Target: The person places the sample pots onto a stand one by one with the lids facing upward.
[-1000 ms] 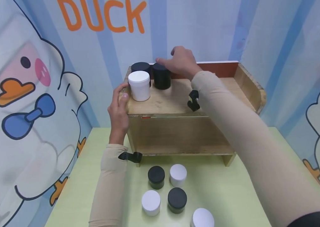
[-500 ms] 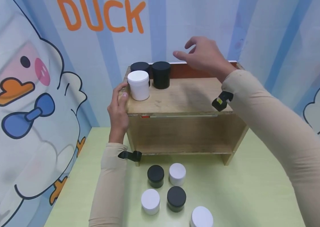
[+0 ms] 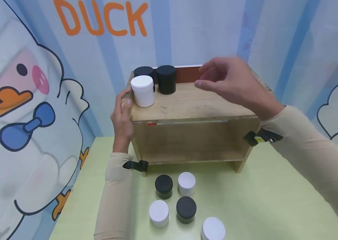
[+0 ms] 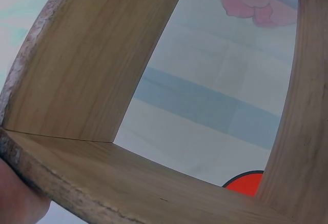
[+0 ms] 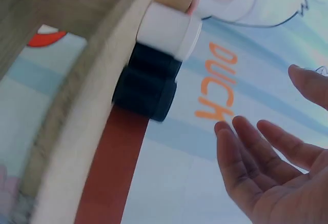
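Hovering right hand [image 3: 235, 83] above shelf [image 3: 193, 103]; left hand [image 3: 122, 116] grips edge.

The left hand [image 3: 122, 115] is raised ahead of its forearm, thumb and fingers curled in a grip, wrist straight above the beige sleeve [image 3: 113, 196]. The right hand [image 3: 232, 83] floats higher and well off to the right of it, holding nothing, palm turned inward, fingers [image 5: 246, 155] loosely spread and pointing left. Its sleeved right forearm [image 3: 313, 160] runs in from the lower right.
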`<action>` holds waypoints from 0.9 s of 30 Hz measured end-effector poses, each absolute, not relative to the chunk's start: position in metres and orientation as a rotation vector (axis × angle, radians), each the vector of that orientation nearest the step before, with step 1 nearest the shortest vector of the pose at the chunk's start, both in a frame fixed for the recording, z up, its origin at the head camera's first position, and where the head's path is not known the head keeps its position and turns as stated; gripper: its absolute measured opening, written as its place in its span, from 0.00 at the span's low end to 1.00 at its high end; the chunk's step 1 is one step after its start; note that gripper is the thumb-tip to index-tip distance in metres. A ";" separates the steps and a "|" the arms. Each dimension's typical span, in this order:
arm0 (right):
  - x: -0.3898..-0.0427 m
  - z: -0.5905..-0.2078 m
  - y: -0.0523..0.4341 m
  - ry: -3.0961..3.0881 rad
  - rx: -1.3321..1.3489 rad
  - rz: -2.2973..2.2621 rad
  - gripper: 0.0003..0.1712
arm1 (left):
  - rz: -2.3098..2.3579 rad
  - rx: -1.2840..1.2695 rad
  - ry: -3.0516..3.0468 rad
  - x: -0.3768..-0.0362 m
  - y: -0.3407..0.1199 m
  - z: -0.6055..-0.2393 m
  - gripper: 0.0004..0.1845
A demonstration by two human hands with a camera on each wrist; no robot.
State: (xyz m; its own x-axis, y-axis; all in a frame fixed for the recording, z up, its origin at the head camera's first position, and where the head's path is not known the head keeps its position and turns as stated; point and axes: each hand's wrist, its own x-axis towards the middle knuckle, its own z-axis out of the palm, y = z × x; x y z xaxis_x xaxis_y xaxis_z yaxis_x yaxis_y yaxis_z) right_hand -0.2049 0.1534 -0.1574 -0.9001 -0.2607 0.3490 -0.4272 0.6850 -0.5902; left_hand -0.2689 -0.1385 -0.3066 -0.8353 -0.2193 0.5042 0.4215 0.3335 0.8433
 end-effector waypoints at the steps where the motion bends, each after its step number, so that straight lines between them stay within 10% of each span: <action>1: -0.201 -0.161 0.154 -2.638 0.584 1.042 0.24 | -1.538 -0.174 -2.058 -0.269 -0.139 -0.307 0.24; 27: -0.189 -0.307 0.153 -2.300 1.153 1.507 0.34 | -1.526 -0.152 -2.066 -0.268 -0.139 -0.304 0.24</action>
State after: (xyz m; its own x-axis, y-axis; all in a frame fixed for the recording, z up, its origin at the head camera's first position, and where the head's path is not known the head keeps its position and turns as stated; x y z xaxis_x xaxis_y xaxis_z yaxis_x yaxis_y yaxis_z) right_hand -0.1887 0.1528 -0.3065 -0.6900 -0.5123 0.5114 -0.6734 0.1951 -0.7131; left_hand -0.2678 -0.1393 -0.3043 -0.8361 -0.2318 0.4972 0.4070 0.3456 0.8455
